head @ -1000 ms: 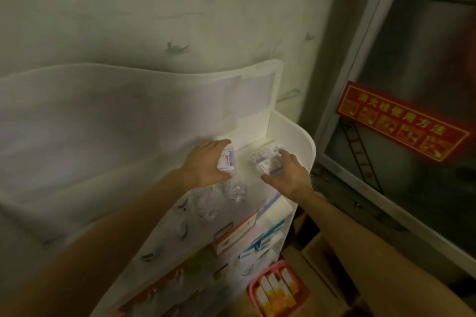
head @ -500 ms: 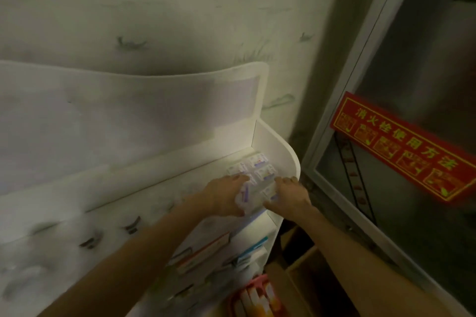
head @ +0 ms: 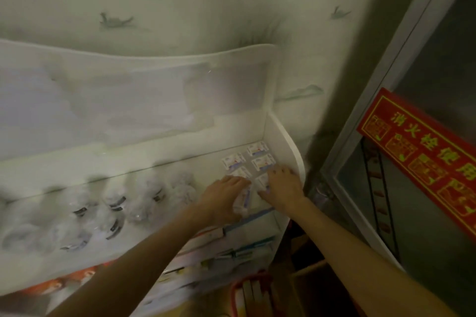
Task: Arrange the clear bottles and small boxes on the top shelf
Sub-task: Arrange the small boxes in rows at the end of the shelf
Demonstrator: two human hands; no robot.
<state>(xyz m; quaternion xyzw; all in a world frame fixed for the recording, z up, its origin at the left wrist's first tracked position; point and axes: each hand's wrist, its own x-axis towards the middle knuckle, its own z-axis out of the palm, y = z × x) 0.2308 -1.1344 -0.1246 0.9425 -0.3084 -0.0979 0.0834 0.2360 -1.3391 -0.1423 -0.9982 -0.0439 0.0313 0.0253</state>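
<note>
Left hand (head: 223, 194) grips a box (head: 244, 197); right hand (head: 282, 184) lies flat, fingers straight, on another box (head: 262, 181) on the shelf (head: 159, 162).

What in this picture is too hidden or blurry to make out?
- Print on the small boxes, head view: too small and blurred to read.
- Box under the right hand: mostly covered by it.
- What the left hand holds: partly covered by its fingers.
- Clear bottles: motion-blurred, count uncertain.
- Red sign: cut by the right edge.
</note>
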